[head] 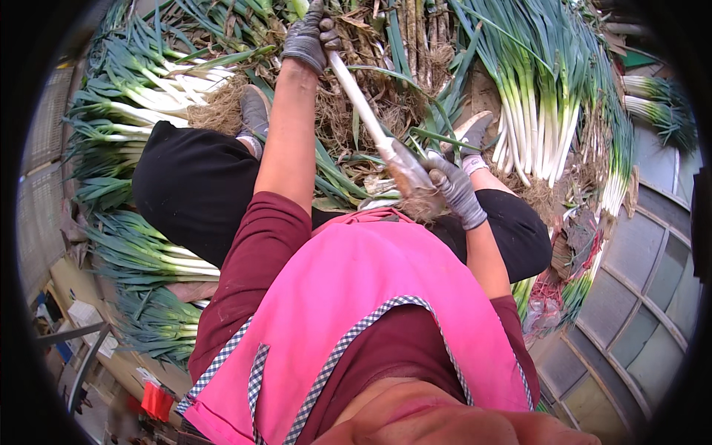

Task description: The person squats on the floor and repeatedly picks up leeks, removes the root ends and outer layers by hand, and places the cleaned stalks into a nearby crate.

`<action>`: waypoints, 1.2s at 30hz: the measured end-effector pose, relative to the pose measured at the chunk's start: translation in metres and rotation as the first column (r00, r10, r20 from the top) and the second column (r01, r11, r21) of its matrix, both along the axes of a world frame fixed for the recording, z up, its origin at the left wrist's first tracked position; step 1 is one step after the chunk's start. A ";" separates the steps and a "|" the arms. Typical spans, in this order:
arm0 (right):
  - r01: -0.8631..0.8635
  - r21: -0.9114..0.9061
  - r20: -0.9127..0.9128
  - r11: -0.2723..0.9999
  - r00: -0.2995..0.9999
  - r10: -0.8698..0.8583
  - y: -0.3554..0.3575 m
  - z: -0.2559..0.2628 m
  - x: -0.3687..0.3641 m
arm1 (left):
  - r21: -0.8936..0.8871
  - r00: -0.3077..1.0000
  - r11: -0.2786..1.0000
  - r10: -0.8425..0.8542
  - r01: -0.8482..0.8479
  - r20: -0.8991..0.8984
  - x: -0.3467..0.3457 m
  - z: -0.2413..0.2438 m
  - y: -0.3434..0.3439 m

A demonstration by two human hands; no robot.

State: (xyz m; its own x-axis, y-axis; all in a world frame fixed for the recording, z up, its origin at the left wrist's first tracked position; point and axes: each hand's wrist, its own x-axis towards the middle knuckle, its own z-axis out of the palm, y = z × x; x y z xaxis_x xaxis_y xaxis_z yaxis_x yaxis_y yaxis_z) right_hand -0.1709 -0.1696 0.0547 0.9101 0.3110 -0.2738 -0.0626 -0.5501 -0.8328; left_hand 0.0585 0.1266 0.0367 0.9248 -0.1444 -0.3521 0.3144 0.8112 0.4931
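My left hand [312, 38], in a grey glove, is closed around the upper part of a long green onion [356, 97]. The white stalk slants down to the right, towards my lap. Close to its root end, my right hand [457, 189], gloved in grey too, has its fingers closed on a loosened outer leaf sheath [409, 164]. Brown soil clings to that sheath, and a tuft of pale roots [421, 204] hangs below. Between my legs lies a heap of unpeeled green onions [400, 83] with dry brown leaves and soil on them.
Peeled green onions lie in bunches at left [161, 100], and a large bundle [534, 111] rests at right. Shoes [473, 130] flank the heap. Red twine [548, 300] sits beside my right knee. Framed glass panels [634, 278] stand at far right, plastic crates [47, 117] at far left.
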 end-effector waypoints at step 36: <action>0.052 -0.727 0.213 0.685 0.965 0.153 0.008 0.045 -0.046 | 0.260 0.896 0.944 0.287 -0.204 -0.339 -0.014 -0.109 -0.015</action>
State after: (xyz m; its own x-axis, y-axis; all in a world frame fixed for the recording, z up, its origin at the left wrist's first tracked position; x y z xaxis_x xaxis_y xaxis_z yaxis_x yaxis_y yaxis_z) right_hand -0.2173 -0.1620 0.0993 0.9647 0.1572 -0.2112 0.1252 -0.9796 -0.1572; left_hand 0.0441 0.1115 -0.0724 0.7191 0.1872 -0.6693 0.3107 0.7748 0.5505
